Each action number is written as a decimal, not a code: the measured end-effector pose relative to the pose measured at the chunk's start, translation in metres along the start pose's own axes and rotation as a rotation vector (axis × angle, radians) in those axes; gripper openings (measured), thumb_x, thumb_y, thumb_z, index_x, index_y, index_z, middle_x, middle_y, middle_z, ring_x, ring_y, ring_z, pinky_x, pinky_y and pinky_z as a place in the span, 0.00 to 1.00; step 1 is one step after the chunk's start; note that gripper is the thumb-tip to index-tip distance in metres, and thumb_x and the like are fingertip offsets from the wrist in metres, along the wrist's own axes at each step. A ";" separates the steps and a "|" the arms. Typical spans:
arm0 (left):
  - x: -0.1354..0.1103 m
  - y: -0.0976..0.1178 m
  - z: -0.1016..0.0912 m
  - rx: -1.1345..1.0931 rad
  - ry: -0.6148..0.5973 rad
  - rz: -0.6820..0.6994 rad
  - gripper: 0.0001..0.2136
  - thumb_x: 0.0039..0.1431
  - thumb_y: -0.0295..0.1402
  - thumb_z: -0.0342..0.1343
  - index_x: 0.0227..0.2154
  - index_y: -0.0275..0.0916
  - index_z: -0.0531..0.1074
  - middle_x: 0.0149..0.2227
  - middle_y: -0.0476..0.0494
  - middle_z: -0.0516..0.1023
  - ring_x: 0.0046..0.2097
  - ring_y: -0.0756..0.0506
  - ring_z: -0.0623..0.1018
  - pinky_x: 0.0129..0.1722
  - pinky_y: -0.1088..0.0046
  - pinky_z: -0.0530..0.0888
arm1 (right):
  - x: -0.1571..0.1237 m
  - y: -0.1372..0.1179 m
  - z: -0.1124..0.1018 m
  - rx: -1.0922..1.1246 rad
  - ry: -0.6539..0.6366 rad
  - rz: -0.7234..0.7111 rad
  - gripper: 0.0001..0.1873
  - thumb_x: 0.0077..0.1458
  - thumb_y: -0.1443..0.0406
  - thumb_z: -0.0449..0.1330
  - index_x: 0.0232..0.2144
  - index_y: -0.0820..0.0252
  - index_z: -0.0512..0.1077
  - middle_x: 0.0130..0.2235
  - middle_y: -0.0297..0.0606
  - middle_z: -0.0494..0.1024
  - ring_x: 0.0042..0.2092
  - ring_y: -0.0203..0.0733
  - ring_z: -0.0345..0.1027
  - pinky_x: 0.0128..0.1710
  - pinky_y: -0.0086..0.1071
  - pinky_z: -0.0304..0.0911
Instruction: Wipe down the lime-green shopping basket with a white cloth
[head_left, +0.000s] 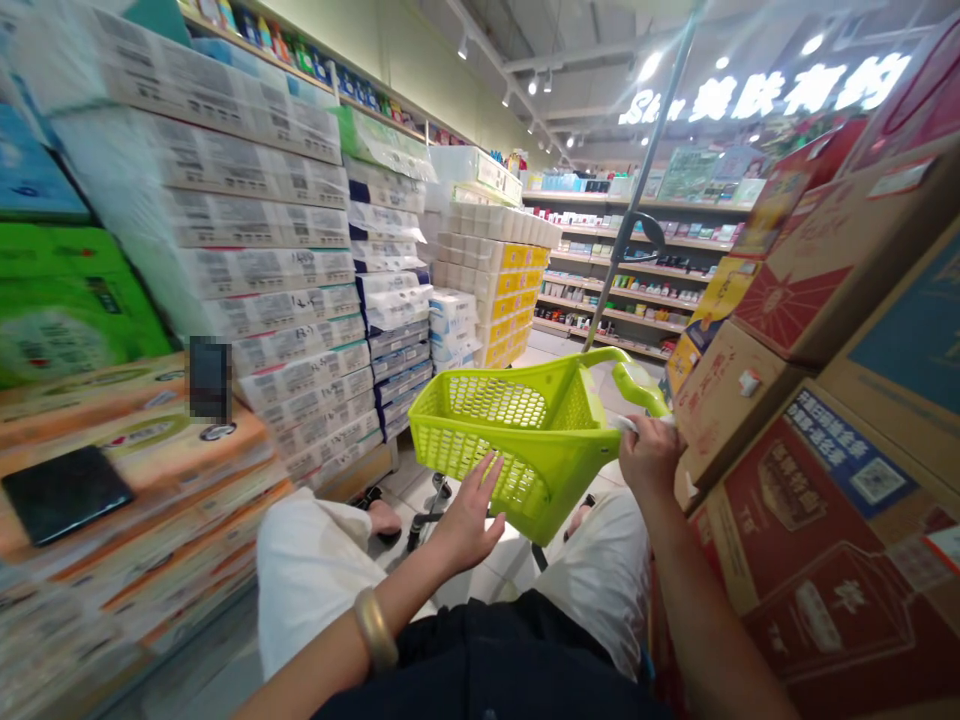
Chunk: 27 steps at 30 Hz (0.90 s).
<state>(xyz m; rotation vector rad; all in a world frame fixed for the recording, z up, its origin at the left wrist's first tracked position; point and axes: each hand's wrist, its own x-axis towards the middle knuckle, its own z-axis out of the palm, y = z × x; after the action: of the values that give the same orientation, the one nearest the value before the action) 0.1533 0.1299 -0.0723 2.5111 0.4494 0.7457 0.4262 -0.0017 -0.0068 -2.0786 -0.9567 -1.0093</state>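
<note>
Lime-green plastic shopping cart (pixel 510 440) stands just ahead of the person's white trouser legs (pixel 600 570), its handle (pixel 637 380) gripped by R hand (pixel 649 457), fingers curled round it. L hand (pixel 466 515) is open, fingers (pixel 487 475) spread at the cart's mesh side, holding nothing; contact can't be told. Shrink-wrapped toilet-paper packs (pixel 292 300) stacked to the left, cardboard cartons (pixel 810 520) to the right.

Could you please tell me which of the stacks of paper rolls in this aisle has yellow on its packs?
The farthest stack: its packs show yellow panels, while the nearer stack is white with grey print.
</note>
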 end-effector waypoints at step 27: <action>0.051 0.059 -0.023 -0.111 0.235 0.071 0.18 0.51 0.32 0.56 0.46 0.40 0.68 0.51 0.37 0.69 0.62 0.36 0.63 0.63 0.48 0.59 | 0.014 -0.037 -0.029 0.339 -0.218 -0.205 0.15 0.57 0.70 0.49 0.41 0.56 0.74 0.42 0.41 0.79 0.46 0.47 0.70 0.49 0.40 0.60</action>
<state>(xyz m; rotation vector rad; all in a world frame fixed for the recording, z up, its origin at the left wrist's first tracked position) 0.1902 0.1106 -0.0026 2.3563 0.3875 1.0702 0.3917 0.0006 0.0279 -1.8561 -1.3714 -0.6669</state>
